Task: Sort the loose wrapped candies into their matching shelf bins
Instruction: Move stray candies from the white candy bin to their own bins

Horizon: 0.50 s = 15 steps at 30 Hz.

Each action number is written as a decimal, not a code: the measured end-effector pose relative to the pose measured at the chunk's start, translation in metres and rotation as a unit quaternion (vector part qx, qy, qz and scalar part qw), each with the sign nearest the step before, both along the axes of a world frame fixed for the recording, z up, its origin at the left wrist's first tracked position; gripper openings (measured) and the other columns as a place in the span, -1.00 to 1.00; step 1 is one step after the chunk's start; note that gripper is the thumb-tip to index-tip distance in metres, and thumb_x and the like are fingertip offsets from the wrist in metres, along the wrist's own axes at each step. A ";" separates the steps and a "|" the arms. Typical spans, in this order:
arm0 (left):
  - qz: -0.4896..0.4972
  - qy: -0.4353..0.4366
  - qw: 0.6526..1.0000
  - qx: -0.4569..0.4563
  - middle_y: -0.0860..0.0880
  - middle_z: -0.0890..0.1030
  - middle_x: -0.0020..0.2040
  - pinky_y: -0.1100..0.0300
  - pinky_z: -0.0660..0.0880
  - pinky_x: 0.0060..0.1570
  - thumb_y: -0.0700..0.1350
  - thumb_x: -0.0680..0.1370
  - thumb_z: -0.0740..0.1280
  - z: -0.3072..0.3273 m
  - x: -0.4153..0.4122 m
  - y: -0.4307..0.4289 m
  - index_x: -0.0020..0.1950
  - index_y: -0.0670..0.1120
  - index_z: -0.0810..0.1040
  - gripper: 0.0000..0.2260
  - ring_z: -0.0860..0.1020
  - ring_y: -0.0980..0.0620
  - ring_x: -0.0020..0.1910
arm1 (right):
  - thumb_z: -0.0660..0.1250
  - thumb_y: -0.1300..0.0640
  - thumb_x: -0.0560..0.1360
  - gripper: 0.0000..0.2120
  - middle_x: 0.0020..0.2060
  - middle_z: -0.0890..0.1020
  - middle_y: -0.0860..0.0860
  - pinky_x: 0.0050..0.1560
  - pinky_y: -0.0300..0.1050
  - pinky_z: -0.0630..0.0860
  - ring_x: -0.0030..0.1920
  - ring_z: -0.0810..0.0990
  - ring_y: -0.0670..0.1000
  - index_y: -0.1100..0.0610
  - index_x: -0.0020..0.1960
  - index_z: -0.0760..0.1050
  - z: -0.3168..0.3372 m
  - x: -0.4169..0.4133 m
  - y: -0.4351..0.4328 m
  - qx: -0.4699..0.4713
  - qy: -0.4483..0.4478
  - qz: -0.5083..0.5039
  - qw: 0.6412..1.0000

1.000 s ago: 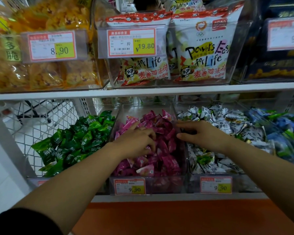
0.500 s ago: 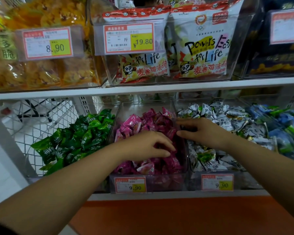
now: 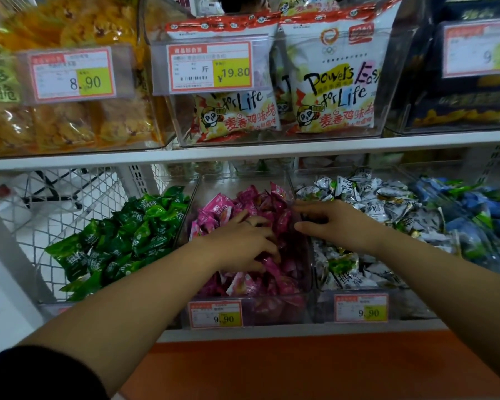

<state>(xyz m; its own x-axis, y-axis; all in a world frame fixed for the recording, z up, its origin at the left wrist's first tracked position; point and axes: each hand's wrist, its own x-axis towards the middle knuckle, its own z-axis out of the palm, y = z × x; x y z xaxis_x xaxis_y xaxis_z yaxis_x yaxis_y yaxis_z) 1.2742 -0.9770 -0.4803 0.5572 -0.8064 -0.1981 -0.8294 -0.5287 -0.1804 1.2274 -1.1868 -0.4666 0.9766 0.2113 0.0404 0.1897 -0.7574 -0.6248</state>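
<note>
Pink wrapped candies (image 3: 260, 203) fill the clear middle bin (image 3: 272, 310) on the lower shelf. My left hand (image 3: 243, 243) lies palm down on that pile, its fingers curled into the pink candies. My right hand (image 3: 338, 226) sits at the wall between the pink bin and the bin of white-and-grey candies (image 3: 387, 203). Its fingers reach left over the wall and its thumb lies below them, with nothing visible in its grip. Green candies (image 3: 127, 238) lie in the left bin, and blue candies (image 3: 479, 215) in the far right one.
The shelf above (image 3: 243, 153) hangs low over the bins and carries clear bins of snack bags (image 3: 332, 82). A white wire mesh panel (image 3: 70, 197) closes the left side. Price tags (image 3: 215, 314) front the bins. An orange ledge (image 3: 300, 368) runs below.
My left hand slid a little to the right across the pink pile, and its fingers now curl down into the candies. My right hand has hardly moved.
</note>
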 end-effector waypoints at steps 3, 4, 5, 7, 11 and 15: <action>0.010 -0.006 1.000 -0.009 0.12 0.32 0.43 -0.11 -0.20 0.45 0.11 0.55 0.29 -0.001 0.004 0.005 0.37 0.20 0.40 -0.62 0.03 -0.02 0.51 | 0.28 -0.08 0.53 -0.54 0.45 0.29 -0.18 0.37 -0.13 0.32 0.39 0.36 -0.04 -0.05 0.41 0.38 0.001 0.000 0.000 0.000 0.002 -0.002 1.000; 0.015 -0.007 1.000 -0.006 0.12 0.33 0.43 -0.11 -0.20 0.45 0.11 0.55 0.28 0.001 0.004 0.006 0.37 0.19 0.39 -0.62 0.04 -0.01 0.51 | 0.28 -0.08 0.53 -0.54 0.45 0.29 -0.17 0.38 -0.11 0.33 0.39 0.37 -0.03 -0.05 0.41 0.38 0.001 0.000 0.001 -0.001 0.003 -0.002 1.000; 0.020 -0.006 1.000 -0.003 0.12 0.33 0.43 -0.11 -0.21 0.45 0.11 0.55 0.27 0.002 0.005 0.008 0.38 0.19 0.38 -0.62 0.05 0.00 0.51 | 0.28 -0.08 0.53 -0.54 0.45 0.29 -0.17 0.38 -0.09 0.33 0.39 0.37 -0.03 -0.05 0.41 0.37 0.002 -0.001 0.001 0.000 0.003 -0.002 1.000; 0.028 -0.006 1.000 -0.010 0.14 0.34 0.42 -0.10 -0.22 0.46 0.12 0.56 0.26 0.006 0.006 0.013 0.38 0.19 0.38 -0.62 0.09 0.04 0.50 | 0.28 -0.09 0.53 -0.54 0.46 0.29 -0.16 0.39 -0.08 0.33 0.39 0.37 -0.03 -0.05 0.41 0.37 0.002 -0.001 0.001 -0.002 0.005 -0.002 1.000; 0.037 -0.012 0.998 -0.040 0.18 0.39 0.39 -0.09 -0.21 0.48 0.13 0.56 0.26 0.011 0.008 0.023 0.37 0.17 0.40 -0.62 0.24 0.11 0.43 | 0.28 -0.10 0.52 -0.53 0.46 0.27 -0.17 0.39 -0.04 0.33 0.38 0.37 -0.01 -0.05 0.41 0.36 0.002 -0.001 0.001 -0.003 0.004 0.000 1.000; 0.053 -0.003 0.994 -0.095 0.20 0.44 0.34 -0.02 -0.17 0.48 0.13 0.54 0.28 0.012 0.002 0.027 0.34 0.17 0.43 -0.64 0.34 0.15 0.35 | 0.28 -0.10 0.52 -0.52 0.46 0.28 -0.14 0.38 -0.01 0.34 0.38 0.38 0.00 -0.05 0.41 0.36 0.002 -0.002 0.001 -0.003 0.003 -0.001 1.000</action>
